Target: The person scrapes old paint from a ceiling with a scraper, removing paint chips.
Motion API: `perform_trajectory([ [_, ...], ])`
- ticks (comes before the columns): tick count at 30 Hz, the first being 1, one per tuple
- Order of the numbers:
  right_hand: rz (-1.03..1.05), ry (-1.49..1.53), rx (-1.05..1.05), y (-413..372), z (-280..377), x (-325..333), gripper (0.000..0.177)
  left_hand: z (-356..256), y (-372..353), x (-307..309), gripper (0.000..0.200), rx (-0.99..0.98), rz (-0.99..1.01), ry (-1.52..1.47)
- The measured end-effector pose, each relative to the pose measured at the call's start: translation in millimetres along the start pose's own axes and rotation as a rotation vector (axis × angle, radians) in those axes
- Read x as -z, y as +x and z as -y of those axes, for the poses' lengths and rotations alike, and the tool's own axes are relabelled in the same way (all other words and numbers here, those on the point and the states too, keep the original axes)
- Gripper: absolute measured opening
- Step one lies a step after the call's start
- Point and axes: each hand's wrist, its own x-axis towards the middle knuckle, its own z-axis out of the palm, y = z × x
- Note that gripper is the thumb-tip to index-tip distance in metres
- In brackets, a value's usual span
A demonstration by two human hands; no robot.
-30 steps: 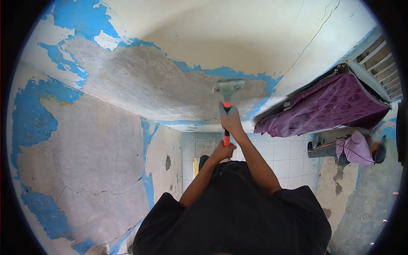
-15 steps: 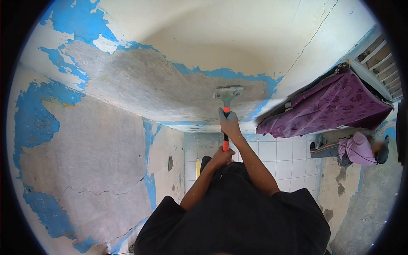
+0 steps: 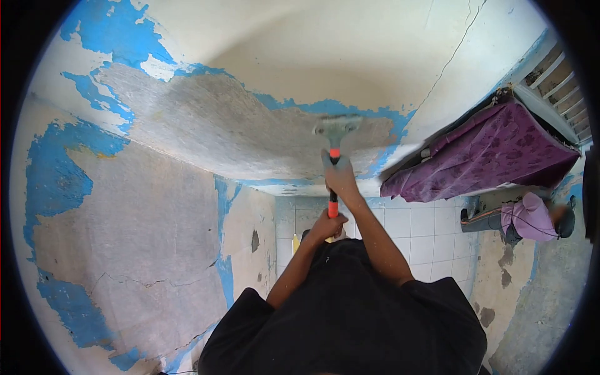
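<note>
Both my hands hold a long-handled scraper [image 3: 337, 129] with a wide, slightly blurred metal head and a black and orange handle. My right hand [image 3: 341, 177] is closed around the upper handle, just below the orange collar. Lower down, near my body, my left hand [image 3: 328, 225] wraps round the handle's bottom end. The scraper head overlaps the bare grey patch [image 3: 250, 125] of the wall in front, close under a ragged edge of blue paint [image 3: 350, 111]. Cream paint [image 3: 350, 56] covers the wall above that edge.
On the left, another wall [image 3: 150, 225] shows grey plaster with blue remnants and cracks. A purple patterned cloth [image 3: 481, 153] covers something on the right, below a barred window [image 3: 559, 94]. A person in a pink top [image 3: 531, 215] is beyond it. White tiles [image 3: 394, 225] make up the floor.
The scraper head has moved a little up the wall, toward the blue paint edge, and both hands still grip the handle. The whole view has shifted slightly.
</note>
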Motion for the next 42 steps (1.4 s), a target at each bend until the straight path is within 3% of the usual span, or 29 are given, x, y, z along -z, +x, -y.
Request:
perform_trajectory([
  [4, -0.003, 0.040, 0.020, -6, 5, -4, 0.045, -1, -4, 7, 0.025, 0.003, 0.049, -0.061],
  [8, -0.026, -0.026, 0.027, 4, -32, -9, 0.045, 30, 3, 9, 0.026, 0.033, 0.030, -0.040],
  [14, -0.021, 0.000, 0.132, -9, 36, -7, 0.048, -39, -9, -1, 0.026, -0.115, -0.030, 0.031],
  [16, -0.016, -0.003, 0.202, -6, 44, -5, 0.049, -37, -2, 2, 0.026, -0.139, -0.024, 0.055],
  [19, -0.063, -0.046, 0.178, 10, -10, -9, 0.049, -1, 8, 7, 0.026, -0.103, -0.018, 0.026],
  [22, -0.016, -0.041, -0.001, 2, -33, -8, 0.048, 22, 6, 7, 0.025, 0.010, 0.026, -0.084],
  [29, 0.037, -0.003, 0.060, -8, 24, -8, 0.046, -15, -7, 0, 0.024, -0.037, 0.019, -0.068],
  [35, 0.019, -0.116, -0.006, 4, -42, -9, 0.048, 25, -1, -1, 0.027, 0.020, 0.012, -0.097],
  [38, 0.010, -0.129, 0.125, 7, -18, -12, 0.047, 6, -6, 0, 0.028, 0.008, 0.007, -0.081],
  [42, 0.035, -0.090, 0.077, 5, -14, -11, 0.047, -1, -17, -9, 0.028, 0.006, 0.025, -0.124],
])
